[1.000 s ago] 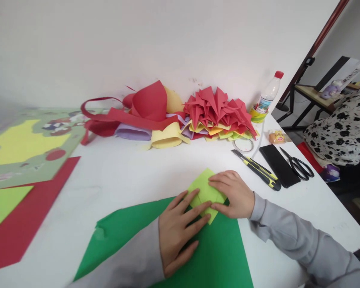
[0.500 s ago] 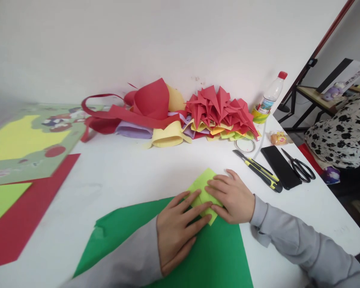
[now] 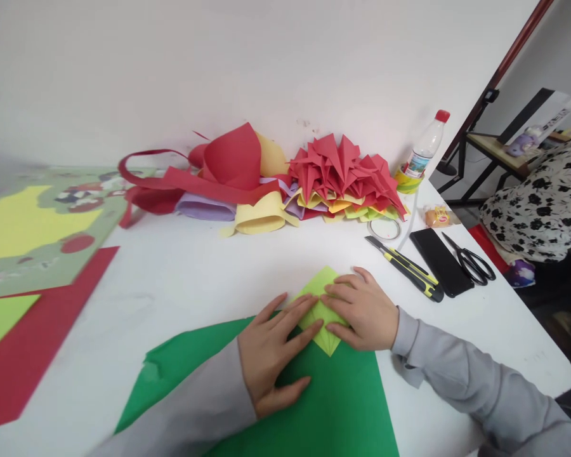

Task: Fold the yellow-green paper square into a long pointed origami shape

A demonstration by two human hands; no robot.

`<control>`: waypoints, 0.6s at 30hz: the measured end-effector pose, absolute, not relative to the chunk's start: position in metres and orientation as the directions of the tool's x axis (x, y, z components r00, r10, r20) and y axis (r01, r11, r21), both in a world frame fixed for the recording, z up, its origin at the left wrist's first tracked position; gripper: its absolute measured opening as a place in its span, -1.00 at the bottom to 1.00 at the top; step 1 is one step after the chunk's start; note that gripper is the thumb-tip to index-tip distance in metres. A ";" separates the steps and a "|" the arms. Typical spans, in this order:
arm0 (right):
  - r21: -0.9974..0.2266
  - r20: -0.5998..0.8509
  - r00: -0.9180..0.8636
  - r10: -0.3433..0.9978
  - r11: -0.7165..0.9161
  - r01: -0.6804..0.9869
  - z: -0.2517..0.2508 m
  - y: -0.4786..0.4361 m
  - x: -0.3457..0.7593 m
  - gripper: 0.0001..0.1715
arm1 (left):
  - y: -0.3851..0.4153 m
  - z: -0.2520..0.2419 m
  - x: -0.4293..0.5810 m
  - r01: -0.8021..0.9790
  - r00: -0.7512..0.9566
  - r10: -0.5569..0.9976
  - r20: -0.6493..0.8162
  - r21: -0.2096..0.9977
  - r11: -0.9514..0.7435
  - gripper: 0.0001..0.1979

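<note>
A small folded piece of light green paper [image 3: 321,315] lies on a large dark green sheet [image 3: 333,406] on the white table [image 3: 195,273]. My left hand [image 3: 273,352] lies flat with fingers stretched out, its fingertips pressing the left side of the folded paper. My right hand [image 3: 361,311] rests on the paper's right side, its fingers pressing down on a fold. Both sleeves are grey.
A heap of folded red, yellow and purple paper [image 3: 285,181] sits at the wall. A bottle [image 3: 423,152], tape ring [image 3: 384,228], utility knife [image 3: 404,266], black case [image 3: 440,261] and scissors [image 3: 471,260] lie at the right. Red [image 3: 33,343] and light green sheets lie left.
Both hands have slid slightly left over the folded paper, and my right fingers have moved further across its top. The view has shifted a little.
</note>
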State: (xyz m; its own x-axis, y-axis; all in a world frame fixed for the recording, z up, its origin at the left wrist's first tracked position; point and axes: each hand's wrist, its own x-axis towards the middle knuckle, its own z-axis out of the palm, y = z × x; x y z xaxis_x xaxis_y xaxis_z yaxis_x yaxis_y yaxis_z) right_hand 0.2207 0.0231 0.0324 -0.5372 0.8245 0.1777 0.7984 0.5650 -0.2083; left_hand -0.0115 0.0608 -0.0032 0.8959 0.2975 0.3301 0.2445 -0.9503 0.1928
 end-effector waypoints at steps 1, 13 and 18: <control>-0.209 0.181 -0.539 0.822 0.568 0.796 0.032 0.023 0.221 -0.55 | 0.063 -0.003 -0.012 0.243 0.898 0.296 0.325 0.192 -0.951 -0.31; -0.205 0.204 -0.548 0.811 0.583 0.786 0.029 0.025 0.223 -0.56 | 0.080 -0.005 -0.019 0.282 0.909 0.326 0.261 0.192 -0.940 -0.31; -0.199 0.186 -0.536 0.823 0.566 0.800 0.029 0.025 0.223 -0.55 | 0.081 -0.006 -0.019 0.272 0.910 0.310 0.274 0.169 -0.947 -0.29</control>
